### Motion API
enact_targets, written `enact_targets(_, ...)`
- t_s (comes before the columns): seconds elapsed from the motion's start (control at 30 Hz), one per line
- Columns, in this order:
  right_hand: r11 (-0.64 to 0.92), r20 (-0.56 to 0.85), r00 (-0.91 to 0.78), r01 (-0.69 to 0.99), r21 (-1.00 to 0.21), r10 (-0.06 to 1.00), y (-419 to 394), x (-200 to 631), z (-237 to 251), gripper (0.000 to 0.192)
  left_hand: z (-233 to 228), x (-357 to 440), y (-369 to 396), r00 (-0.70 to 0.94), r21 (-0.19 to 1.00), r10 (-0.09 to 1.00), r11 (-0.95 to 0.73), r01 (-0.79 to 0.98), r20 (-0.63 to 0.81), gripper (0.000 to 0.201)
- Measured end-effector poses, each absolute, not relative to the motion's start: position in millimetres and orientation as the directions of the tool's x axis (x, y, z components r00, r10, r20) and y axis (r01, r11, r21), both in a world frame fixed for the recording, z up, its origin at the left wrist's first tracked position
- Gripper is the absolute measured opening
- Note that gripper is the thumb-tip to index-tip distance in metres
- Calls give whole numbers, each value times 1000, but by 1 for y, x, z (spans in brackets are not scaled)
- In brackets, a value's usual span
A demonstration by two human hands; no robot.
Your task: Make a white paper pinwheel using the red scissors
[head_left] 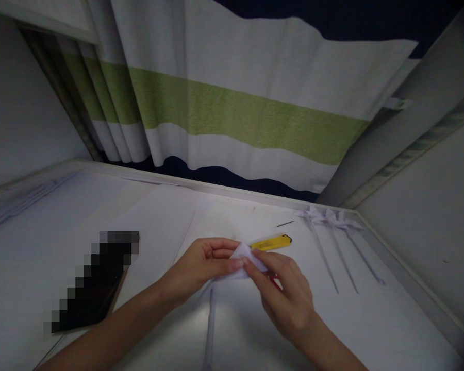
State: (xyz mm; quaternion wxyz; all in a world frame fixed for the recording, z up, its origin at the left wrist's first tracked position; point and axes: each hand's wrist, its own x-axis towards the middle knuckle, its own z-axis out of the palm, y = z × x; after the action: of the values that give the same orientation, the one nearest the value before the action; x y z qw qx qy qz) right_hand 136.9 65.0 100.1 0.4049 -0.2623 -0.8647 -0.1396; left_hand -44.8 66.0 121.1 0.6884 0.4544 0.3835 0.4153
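Note:
Between both hands is a small piece of folded white paper [244, 253], held up over the middle of the table. My left hand [201, 268] pinches its left side between thumb and fingers. On the other side, my right hand [288, 286] grips it with thumb and forefinger, the thumbs nearly meeting. Just behind the paper lies a yellow utility knife [271, 242]. A bit of something red [274, 281] shows beneath my right hand, mostly hidden. Below the hands, a thin rolled paper stick [209, 330] lies on the tabletop.
Three paper flowers [328, 218] on thin stems lie at the back right. A short dark stick [285, 223] is near them. White paper sheets [150, 206] cover the back left. A dark, partly pixelated object [96, 288] stands at left. A striped curtain [232, 108] hangs behind the table.

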Motion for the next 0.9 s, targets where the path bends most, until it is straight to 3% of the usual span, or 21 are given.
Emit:
enact_targets(0.1,847,746,-561,531,-7,358,65,135,106,34,119,-46,66,387,933,912,250,-257,-138,27)
enact_targets(0.17,860,706,-560,492,-138,434,65,135,114,37,118,-46,66,384,927,914,250,-280,-131,28)
enact_targets(0.23,828,665,-508,443,-343,547,65,135,121,37,118,-46,66,381,924,917,243,-296,-119,28)
enact_targets(0.33,653,520,-398,396,-646,756,64,134,127,34,120,-45,67,373,931,924,203,-303,-80,28)
enact_targets(0.47,400,251,-410,333,-854,877,63,133,129,38,122,-46,66,312,954,946,170,-249,-87,30)
enact_targets(0.57,291,163,-456,227,-929,875,63,134,129,44,123,-47,65,294,964,953,143,-224,-73,30)
enact_targets(0.67,276,170,-425,202,-940,889,65,134,127,50,124,-46,65,314,965,947,138,-223,-63,31)
enact_targets(0.8,293,209,-272,321,-901,939,67,128,120,28,123,-43,64,384,950,918,202,-237,-99,45)
enact_targets(0.9,267,205,-223,295,-917,953,66,125,118,16,121,-42,64,428,937,897,239,-254,-113,49)
